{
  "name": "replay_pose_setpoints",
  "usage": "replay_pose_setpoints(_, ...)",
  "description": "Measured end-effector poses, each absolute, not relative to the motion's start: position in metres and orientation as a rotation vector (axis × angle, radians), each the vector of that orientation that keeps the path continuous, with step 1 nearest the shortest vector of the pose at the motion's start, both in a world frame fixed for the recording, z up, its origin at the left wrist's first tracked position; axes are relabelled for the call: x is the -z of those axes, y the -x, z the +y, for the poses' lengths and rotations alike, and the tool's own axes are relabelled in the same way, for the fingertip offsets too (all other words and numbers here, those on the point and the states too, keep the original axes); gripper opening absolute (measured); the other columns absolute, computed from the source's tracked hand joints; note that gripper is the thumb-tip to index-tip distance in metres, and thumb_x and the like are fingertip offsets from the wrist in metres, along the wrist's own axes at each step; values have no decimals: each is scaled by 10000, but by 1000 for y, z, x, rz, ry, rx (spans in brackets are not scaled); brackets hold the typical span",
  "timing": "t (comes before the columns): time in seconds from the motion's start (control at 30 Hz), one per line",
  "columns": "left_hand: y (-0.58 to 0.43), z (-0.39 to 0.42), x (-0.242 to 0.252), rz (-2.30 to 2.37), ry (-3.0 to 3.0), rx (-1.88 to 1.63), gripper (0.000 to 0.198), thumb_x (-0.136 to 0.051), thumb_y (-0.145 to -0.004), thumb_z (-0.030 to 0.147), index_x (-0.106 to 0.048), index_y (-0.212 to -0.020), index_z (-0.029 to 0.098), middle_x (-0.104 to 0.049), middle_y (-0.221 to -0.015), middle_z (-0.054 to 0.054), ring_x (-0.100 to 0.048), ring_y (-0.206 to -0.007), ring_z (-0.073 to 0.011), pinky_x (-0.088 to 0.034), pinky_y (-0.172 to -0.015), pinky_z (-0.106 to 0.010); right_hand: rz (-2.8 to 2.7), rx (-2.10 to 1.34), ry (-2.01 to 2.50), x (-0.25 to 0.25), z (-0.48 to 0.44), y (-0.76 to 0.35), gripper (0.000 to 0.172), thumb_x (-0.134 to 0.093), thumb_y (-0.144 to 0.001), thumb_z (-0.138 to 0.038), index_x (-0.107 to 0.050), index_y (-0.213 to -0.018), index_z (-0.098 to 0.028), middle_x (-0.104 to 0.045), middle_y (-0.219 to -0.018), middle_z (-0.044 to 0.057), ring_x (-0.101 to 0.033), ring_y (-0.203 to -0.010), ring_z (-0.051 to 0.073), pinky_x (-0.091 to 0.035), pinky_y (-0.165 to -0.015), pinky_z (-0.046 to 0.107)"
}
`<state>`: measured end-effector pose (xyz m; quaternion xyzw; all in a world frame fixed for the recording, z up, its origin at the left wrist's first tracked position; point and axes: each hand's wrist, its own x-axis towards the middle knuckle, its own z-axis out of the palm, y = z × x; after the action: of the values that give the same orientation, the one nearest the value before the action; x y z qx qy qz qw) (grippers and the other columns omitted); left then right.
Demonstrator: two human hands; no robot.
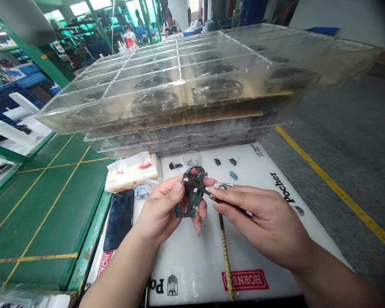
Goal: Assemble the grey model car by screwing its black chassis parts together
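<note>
My left hand [165,201] is closed on a dark grey plastic frame part [189,205], which has a rounded top and open cut-outs. Between the thumb and fingers of my right hand [259,209] is a slim dark hand tool with a brass-coloured collar [212,197]. Its thin end reaches across the frame part, and I cannot make out the exact tip. Beneath my right hand lies a long tool with a yellow-and-black wrapped handle [226,261]. Small dark plastic pieces [217,162] and a blue-tinted piece [233,175] sit beyond my hands, beside a small clear dish [192,158].
Stacked clear compartment trays [179,81] holding dark round parts overhang the back of the white printed work surface [192,261]. At left are a tissue pack [133,171], a phone [118,220] and a green table [35,205]. Other people sit far behind.
</note>
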<state>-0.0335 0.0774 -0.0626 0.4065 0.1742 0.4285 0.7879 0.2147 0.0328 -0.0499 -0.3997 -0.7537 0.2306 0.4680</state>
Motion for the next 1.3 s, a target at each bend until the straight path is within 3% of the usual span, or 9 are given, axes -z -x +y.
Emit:
replay_pose_setpoints(0.13,33,76,63,421,-954,-994,392,-826,-1159,455,-887,-1467,221,-824,-1589,-232,-845,-869,-220,-746,-648,-311,-1862,-589,978,47,33,-216,324,-808,-1138,-130,-927,-1394,-288,-972,-1161,25,-938,-950,206,-774,-852,311)
replay_pose_setpoints(0.37,32,74,59,415,-978,-942,437,-836,-1148,506,-901,-1437,184,-889,-1397,-237,-818,-826,-220,-722,-636,-311,-1901,-560,936,46,33,-218,330,-796,-1152,-141,-921,-1422,-285,-973,-1168,33,-948,-978,219,-784,-861,310)
replay_pose_setpoints(0.67,32,74,64,401,-1015,-985,387,-825,-1168,460,-898,-1497,269,-843,-1560,-207,-838,-903,-203,-744,-737,-321,-1896,-561,949,45,33,-219,294,-794,-1149,-134,-933,-1374,-264,-967,-1123,44,-945,-963,221,-772,-836,305)
replay_pose_setpoints(1.03,25,72,69,551,-1067,-1124,532,-929,-1093,485,-854,-1593,319,-783,-1689,-193,-847,-950,-218,-771,-858,-389,-1829,-528,1054,47,28,-208,348,-797,-1136,-153,-932,-1418,-307,-973,-1234,39,-962,-1049,250,-805,-873,317)
replay_pose_setpoints(1.2,19,72,75,636,-1068,-1244,503,-912,-1115,421,-834,-1606,342,-808,-1649,-148,-854,-1064,-214,-755,-898,-338,-1819,-576,1121,46,28,-202,358,-749,-1158,-172,-914,-1447,-304,-961,-1320,37,-956,-1140,250,-796,-1007,334)
replay_pose_setpoints(1.3,18,73,74,671,-1038,-1342,582,-945,-1090,399,-784,-1649,368,-807,-1626,-117,-851,-1138,-209,-757,-938,-325,-1796,-559,1157,47,27,-202,331,-729,-1176,-208,-899,-1450,-281,-950,-1371,43,-944,-1207,254,-773,-1107,357)
